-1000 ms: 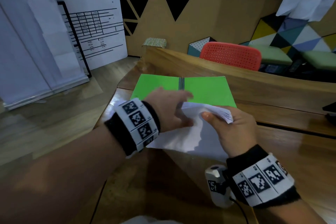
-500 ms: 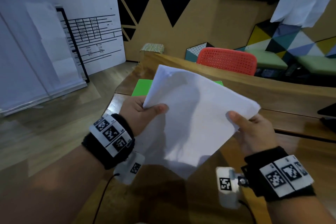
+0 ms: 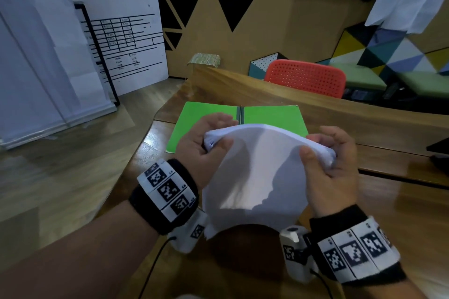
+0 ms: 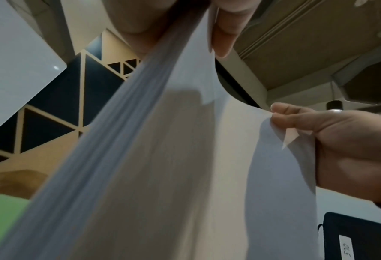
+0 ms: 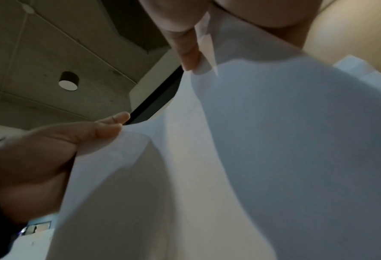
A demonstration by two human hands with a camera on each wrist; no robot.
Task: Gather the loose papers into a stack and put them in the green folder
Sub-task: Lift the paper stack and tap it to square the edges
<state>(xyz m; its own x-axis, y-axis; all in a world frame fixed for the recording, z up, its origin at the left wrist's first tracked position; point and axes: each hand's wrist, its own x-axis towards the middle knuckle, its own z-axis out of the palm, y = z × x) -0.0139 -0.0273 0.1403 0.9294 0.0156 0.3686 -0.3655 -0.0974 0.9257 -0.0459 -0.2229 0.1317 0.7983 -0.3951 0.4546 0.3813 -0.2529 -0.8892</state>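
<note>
On the brown wooden worktop (image 3: 401, 201), at its far left part, the flat green folder (image 3: 272, 119) lies open, its two leaves spread left and right of a dark spine that runs away from the person; its long axis runs across the worktop from left to right. Behind the worktop stands a red perforated plastic chair (image 3: 306, 77).

Above the worktop, in front of the folder and clear of it, the stack of white paper sheets (image 3: 255, 177) hangs in the air between both hands. Its upper edge runs left to right and bows upward in an arch, while the lower edges droop toward the person. In the left wrist view the many sheet edges (image 4: 127, 123) show as fine parallel lines, fanned a little.

The left hand (image 3: 204, 148) has a closed grip on the stack's upper left corner, thumb on the near face and fingers curled behind. The right hand (image 3: 332, 167) pinches the upper right corner the same way, thumb in front, fingers behind. Each wrist wears a black band with white square-patterned markers (image 3: 167, 189).
</note>
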